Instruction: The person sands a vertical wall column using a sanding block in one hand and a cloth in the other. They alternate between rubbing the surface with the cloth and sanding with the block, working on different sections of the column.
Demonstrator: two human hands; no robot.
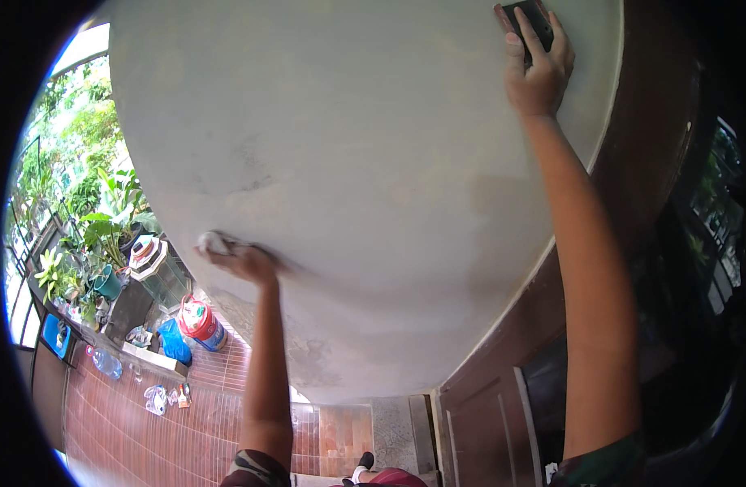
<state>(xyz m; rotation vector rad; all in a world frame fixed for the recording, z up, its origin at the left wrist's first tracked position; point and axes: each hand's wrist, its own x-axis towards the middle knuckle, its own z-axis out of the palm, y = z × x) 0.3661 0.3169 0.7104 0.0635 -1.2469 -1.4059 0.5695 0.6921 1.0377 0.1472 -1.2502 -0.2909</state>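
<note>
High on the grey plastered wall [348, 146], my right hand [542, 73] holds a dark sanding block [537, 23] flat against the surface. Its thumb and fingers spread over the block, and a reddish-brown edge shows at the block's left. Lower and to the left, my left hand [247, 261] is closed round a small whitish wad [215, 242], perhaps a cloth; its exact kind is unclear. That hand lies close to the wall, and its shadow falls beside it. Darker, rough patches mark the wall near the left hand and along the lower edge.
A brown wooden door [490, 426] and its frame border the wall at right. On the red tiled floor [137, 434] at lower left stand a red bucket [201, 319], a blue plastic bag [174, 341], a clear bottle [106, 363] and a paintbrush [183, 395]. Potted plants [105, 231] stand beyond.
</note>
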